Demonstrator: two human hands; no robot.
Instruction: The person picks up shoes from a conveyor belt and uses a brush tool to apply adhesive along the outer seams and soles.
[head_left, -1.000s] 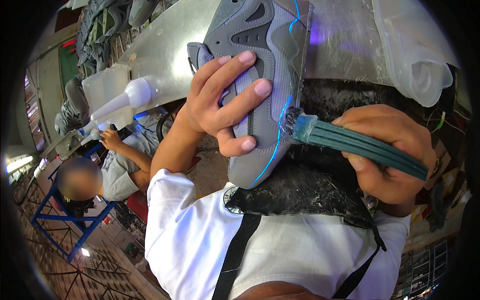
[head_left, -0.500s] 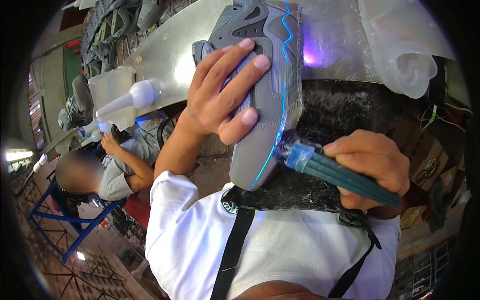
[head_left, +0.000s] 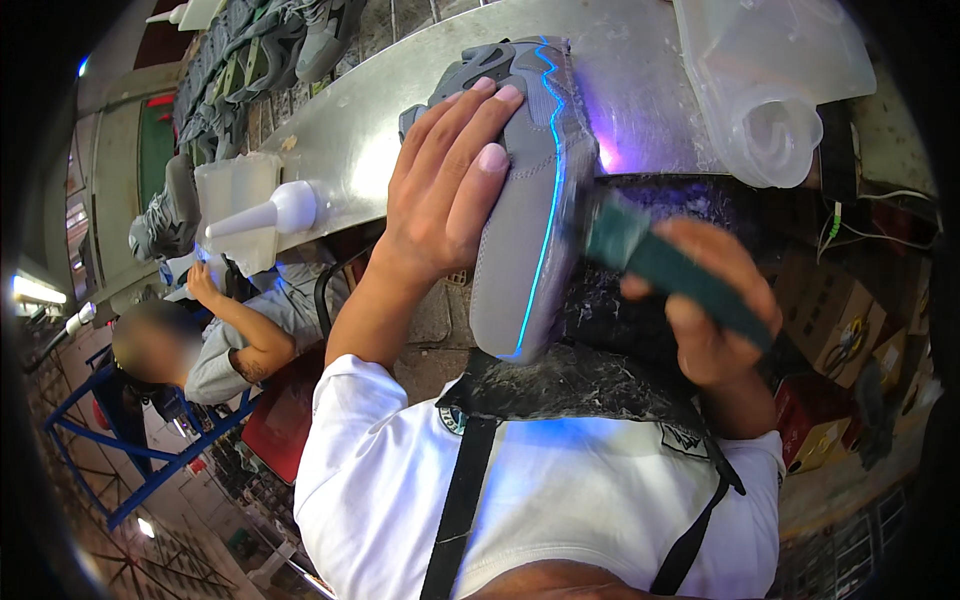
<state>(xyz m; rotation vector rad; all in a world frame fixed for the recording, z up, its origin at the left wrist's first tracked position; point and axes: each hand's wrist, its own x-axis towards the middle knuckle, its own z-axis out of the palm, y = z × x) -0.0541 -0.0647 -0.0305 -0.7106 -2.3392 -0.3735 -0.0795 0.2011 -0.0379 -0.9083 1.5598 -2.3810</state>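
A grey shoe with stitched overlays lies lengthwise before me, toe end toward my body. Along its side runs a glowing blue line of light. My left hand grips the upper, fingers laid over the top; its thumb side is partly hidden. In my right hand is a brush with a dark green handle, blurred by motion. Its bristle end is at the shoe's right side, by the lower edge; the blur hides whether the bristles touch. Purple light glows on the metal table beyond.
A translucent plastic container stands at the far right of the table. At left are a white nozzle bottle, a clear tub and several grey shoes. A co-worker sits at left. Boxes and cables lie at right.
The shoe has turned, showing more of its side, and its toe has shifted slightly right. My right hand and the brush have moved up along the shoe's edge. My left hand keeps hold.
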